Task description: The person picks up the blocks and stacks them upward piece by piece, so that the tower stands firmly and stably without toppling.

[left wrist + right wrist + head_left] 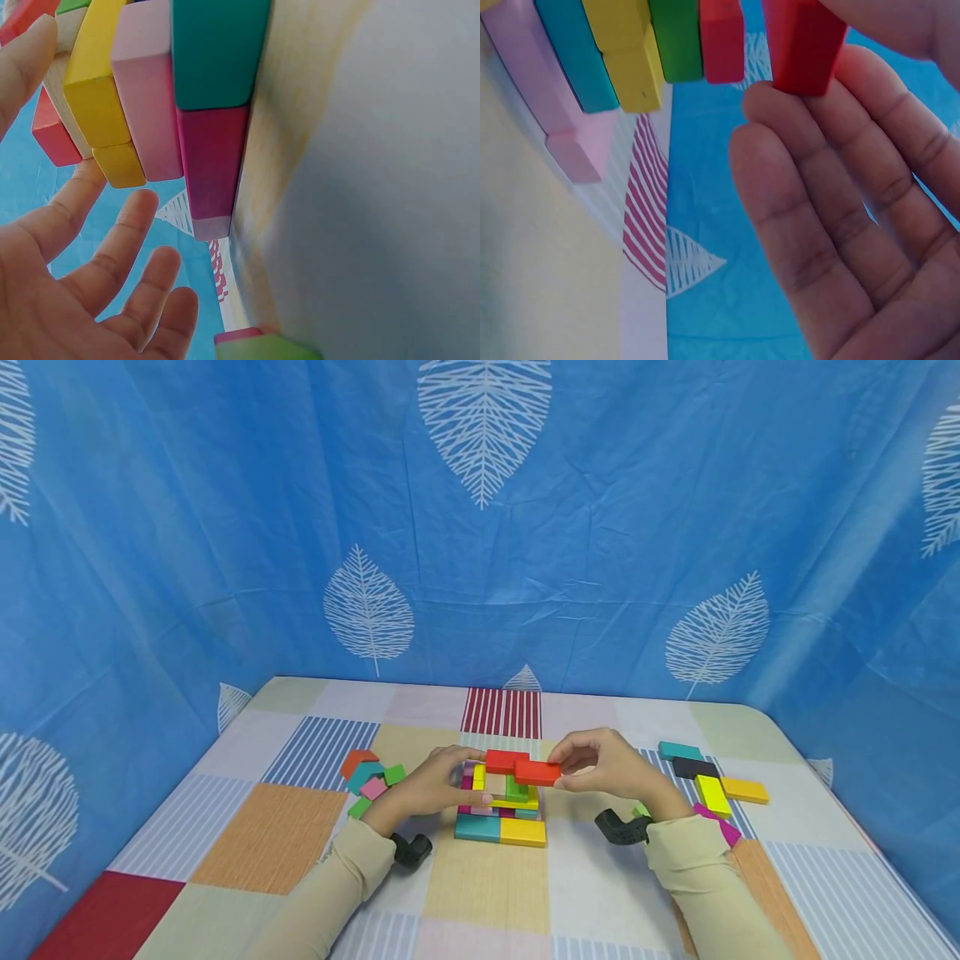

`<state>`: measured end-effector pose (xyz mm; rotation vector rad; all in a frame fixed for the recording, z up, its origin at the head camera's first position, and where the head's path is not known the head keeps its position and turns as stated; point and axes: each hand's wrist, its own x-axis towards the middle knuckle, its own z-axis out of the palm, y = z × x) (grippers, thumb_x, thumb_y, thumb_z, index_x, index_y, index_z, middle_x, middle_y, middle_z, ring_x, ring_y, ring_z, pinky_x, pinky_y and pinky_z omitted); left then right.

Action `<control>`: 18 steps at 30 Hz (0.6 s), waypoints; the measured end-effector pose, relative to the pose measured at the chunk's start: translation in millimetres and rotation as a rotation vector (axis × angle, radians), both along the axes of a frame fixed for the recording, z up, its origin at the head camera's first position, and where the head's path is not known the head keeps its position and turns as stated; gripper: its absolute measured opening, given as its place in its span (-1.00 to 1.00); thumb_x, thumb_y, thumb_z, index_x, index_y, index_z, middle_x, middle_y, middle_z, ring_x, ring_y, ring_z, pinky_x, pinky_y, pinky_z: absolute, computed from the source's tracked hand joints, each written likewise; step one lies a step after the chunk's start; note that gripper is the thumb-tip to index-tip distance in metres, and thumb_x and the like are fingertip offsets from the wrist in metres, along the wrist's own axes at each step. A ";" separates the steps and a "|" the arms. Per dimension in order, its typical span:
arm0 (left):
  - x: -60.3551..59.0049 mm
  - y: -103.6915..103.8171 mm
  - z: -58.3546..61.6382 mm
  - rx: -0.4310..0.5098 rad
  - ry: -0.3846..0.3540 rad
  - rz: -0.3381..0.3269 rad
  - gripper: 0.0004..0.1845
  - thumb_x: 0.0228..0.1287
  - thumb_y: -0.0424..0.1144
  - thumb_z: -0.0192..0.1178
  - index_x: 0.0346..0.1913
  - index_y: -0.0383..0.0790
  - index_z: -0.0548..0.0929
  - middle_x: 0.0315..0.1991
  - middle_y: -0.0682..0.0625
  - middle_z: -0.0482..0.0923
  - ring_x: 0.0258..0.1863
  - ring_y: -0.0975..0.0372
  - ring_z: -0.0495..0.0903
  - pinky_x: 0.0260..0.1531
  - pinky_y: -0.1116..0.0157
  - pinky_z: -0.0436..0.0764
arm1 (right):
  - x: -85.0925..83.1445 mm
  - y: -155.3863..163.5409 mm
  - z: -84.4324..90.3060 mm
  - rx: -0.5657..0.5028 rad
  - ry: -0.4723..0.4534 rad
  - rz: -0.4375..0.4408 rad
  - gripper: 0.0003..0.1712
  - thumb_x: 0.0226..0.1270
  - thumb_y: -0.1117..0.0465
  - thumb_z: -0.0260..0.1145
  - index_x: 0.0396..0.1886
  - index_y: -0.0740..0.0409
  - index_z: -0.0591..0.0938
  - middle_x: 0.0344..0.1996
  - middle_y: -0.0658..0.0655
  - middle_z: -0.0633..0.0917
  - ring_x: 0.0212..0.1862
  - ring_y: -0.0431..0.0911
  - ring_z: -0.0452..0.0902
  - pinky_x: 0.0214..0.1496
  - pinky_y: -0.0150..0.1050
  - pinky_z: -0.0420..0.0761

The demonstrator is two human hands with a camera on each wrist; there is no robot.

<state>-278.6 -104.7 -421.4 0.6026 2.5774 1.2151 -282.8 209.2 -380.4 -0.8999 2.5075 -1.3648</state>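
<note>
A layered stack of colourful wooden blocks [522, 833] stands mid-table, with teal, yellow, pink and magenta layers. Across the back of its top lies a red block [507, 762], above a green block [517, 790]. My right hand [611, 768] pinches another red block [537, 774] between thumb and fingers, over the stack's front right; in the right wrist view this held block [806, 52] hangs apart from the stack's top. My left hand [431, 781] spreads round the stack's left side, its index fingertip [91, 171] right at the upper blocks, thumb toward the front.
Several blocks, among them a pink block [372, 788], lie in a pile left of the stack. On the right are a teal block [679, 751], a black block [695, 767] and yellow ones. A blue curtain [480, 610] hangs behind the table.
</note>
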 end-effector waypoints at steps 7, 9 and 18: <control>-0.2 -1.2 0.7 0.006 0.009 -0.021 -0.20 0.29 -0.06 0.56 0.52 -0.26 0.52 0.51 -0.26 0.42 0.53 -0.17 0.28 0.38 -0.33 0.46 | 4.4 -14.0 -1.8 0.063 0.031 0.034 -0.76 0.21 0.38 0.58 -0.12 0.30 0.80 -0.15 0.13 0.83 -0.15 -0.07 0.79 0.03 -0.18 0.80; -0.5 -1.7 0.7 0.009 0.008 -0.027 -0.20 0.29 -0.06 0.56 0.52 -0.27 0.52 0.50 -0.26 0.42 0.53 -0.17 0.27 0.39 -0.34 0.45 | 5.4 -17.6 -2.6 0.077 0.049 0.043 -0.76 0.20 0.38 0.59 -0.13 0.29 0.80 -0.16 0.11 0.83 -0.15 -0.08 0.79 0.02 -0.20 0.80; -1.0 -2.6 1.5 0.017 0.008 -0.042 -0.20 0.31 -0.06 0.54 0.52 -0.30 0.51 0.49 -0.26 0.44 0.51 -0.17 0.27 0.40 -0.36 0.41 | 8.8 -27.3 -4.6 0.107 0.071 0.008 -0.75 0.19 0.35 0.63 -0.18 0.18 0.73 -0.21 0.03 0.76 -0.17 -0.12 0.78 0.01 -0.20 0.80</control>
